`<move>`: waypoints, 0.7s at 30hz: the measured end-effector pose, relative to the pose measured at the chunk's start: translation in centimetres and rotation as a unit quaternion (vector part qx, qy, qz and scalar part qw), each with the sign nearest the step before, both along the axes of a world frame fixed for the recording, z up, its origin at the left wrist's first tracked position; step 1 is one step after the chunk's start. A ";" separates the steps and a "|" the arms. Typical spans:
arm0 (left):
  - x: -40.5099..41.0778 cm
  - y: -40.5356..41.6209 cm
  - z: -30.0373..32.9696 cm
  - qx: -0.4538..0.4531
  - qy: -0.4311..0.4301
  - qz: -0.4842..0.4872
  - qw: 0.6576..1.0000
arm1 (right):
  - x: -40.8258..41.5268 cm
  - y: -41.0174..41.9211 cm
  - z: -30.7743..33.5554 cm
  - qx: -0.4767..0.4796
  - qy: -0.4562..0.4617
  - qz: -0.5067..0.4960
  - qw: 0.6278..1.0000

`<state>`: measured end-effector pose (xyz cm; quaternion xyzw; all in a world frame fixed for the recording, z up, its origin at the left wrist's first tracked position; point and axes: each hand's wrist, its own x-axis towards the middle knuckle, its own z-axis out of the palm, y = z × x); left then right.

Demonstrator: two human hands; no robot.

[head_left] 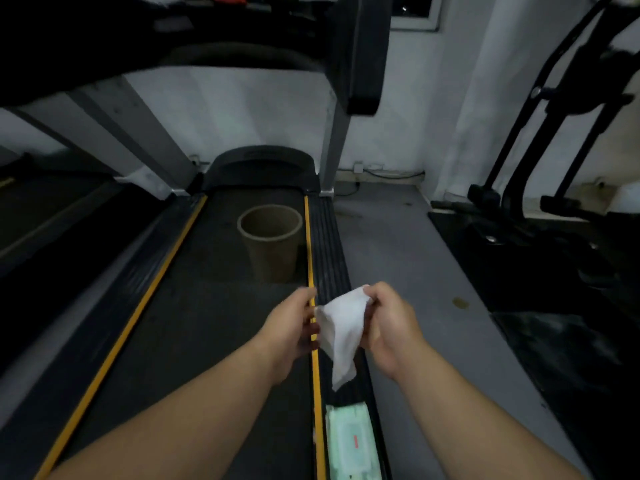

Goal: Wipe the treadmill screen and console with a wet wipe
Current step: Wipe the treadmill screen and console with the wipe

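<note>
The wipes pack (351, 441) is lying on the treadmill's side rail (329, 244) while both hands are holding a white wipe (341, 332), left hand (294, 327) and right hand (389, 323) fingers pinching it. Console (173, 39) overhead looks untouched, so wiping isn't started, I'd say.

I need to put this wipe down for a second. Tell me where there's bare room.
The belt is bare between the bin and your left hand, out to the left yellow stripe. The right side rail is crowded: the wipe pack sits there. The grey floor right of it is open.
</note>
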<state>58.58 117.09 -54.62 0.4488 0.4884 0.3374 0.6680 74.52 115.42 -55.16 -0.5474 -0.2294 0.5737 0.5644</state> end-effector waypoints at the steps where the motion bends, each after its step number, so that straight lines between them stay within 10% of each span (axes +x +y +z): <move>1: -0.6 0.1 3.8 -0.011 -0.019 -0.016 1.000 | -0.6 0.3 3.4 0.007 0.002 0.008 1.000; 9: -5.0 0.8 31.6 0.057 -0.020 -0.033 0.998 | -3.4 1.4 31.1 0.057 0.000 0.058 0.997; 18: -4.3 -3.4 50.1 0.174 -0.029 0.054 0.983 | -0.8 -2.8 48.5 0.146 -0.045 0.171 0.973; 21: -4.0 -5.6 53.9 0.190 -0.029 0.111 0.975 | -0.3 -5.2 52.9 0.136 0.100 0.121 0.978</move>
